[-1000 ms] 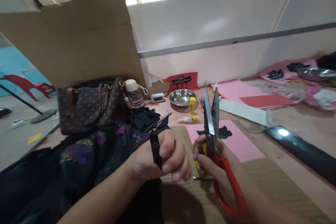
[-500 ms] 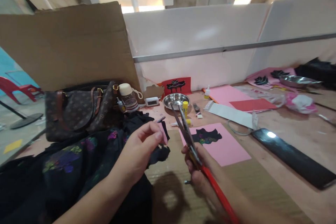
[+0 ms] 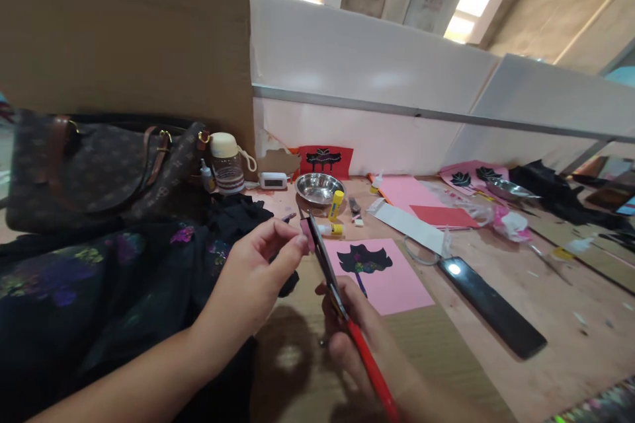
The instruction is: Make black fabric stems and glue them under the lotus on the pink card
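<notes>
Between thumb and fingers, my left hand (image 3: 258,277) pinches a small pink paper piece (image 3: 306,232) with dark material along its edge. My right hand (image 3: 354,327) grips red-handled scissors (image 3: 327,264), whose blades point away from me and lie right beside the piece; whether they touch it I cannot tell. Past the scissors, a pink sheet (image 3: 411,287) carries a black cut-out (image 3: 366,260) with coloured patches and a thin dark strip below it. Dark flowered fabric (image 3: 114,291) is heaped under and left of my left arm.
A steel bowl (image 3: 320,190), glue sticks (image 3: 336,205) and a lidded bottle (image 3: 228,165) stand at the back. A brown handbag (image 3: 99,172) is at left. A phone (image 3: 491,307) lies at right, near a red sheet (image 3: 444,216). Brown cardboard (image 3: 397,357) covers the tabletop before me.
The view has turned and shifted. The scissors have come over to the small piece in my left hand, and their blades are closer together. More of the black cut-out shows.
</notes>
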Available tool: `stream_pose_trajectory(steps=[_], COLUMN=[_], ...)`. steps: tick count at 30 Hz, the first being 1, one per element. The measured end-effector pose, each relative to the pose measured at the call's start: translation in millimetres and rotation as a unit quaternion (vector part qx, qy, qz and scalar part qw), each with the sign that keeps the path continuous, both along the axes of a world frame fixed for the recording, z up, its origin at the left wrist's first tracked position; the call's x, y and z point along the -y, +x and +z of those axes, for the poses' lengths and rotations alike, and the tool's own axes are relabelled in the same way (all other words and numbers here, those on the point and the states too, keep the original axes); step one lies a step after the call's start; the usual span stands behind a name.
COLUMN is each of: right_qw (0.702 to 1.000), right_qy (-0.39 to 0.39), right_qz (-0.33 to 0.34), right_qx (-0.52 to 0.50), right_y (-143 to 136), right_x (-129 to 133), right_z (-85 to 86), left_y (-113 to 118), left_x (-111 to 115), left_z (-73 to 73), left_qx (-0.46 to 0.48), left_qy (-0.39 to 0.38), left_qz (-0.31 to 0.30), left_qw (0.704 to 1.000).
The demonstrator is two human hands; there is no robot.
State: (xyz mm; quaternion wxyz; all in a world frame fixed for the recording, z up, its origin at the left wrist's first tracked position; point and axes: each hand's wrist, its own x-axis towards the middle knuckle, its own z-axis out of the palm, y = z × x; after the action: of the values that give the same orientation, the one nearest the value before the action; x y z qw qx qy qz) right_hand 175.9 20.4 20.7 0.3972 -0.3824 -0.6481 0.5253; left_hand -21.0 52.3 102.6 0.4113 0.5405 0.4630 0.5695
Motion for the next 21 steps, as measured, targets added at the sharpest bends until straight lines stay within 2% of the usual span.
stream_pose_trajectory(steps=[3, 8, 14, 21], right_qw=[0.999, 0.999, 0.999, 0.998], right_qy=[0.02, 0.02, 0.014, 0.052], right_qz=[0.025, 0.005, 0.025, 0.034], right_qx=[0.009, 0.027, 0.021, 0.022], right_y=[1.6, 2.7, 0.7, -3.2], right_x=[-0.9, 0.4, 0.7, -1.5], right_z=[-4.0, -7.5, -4.4, 6.9], left_y=[2.6, 4.2, 6.5, 7.5], left_x=[-1.3, -2.1, -1.6, -1.5], left_z=[-3.8, -8.3, -6.6, -5.4], left_qx=[0.016, 0.029, 0.025, 0.021], left_qy=[0.005, 0.016, 0.015, 0.01], left_qz=[-0.01, -0.023, -0.005, 0.002], left_qw=[1.0, 0.999, 1.0, 1.0])
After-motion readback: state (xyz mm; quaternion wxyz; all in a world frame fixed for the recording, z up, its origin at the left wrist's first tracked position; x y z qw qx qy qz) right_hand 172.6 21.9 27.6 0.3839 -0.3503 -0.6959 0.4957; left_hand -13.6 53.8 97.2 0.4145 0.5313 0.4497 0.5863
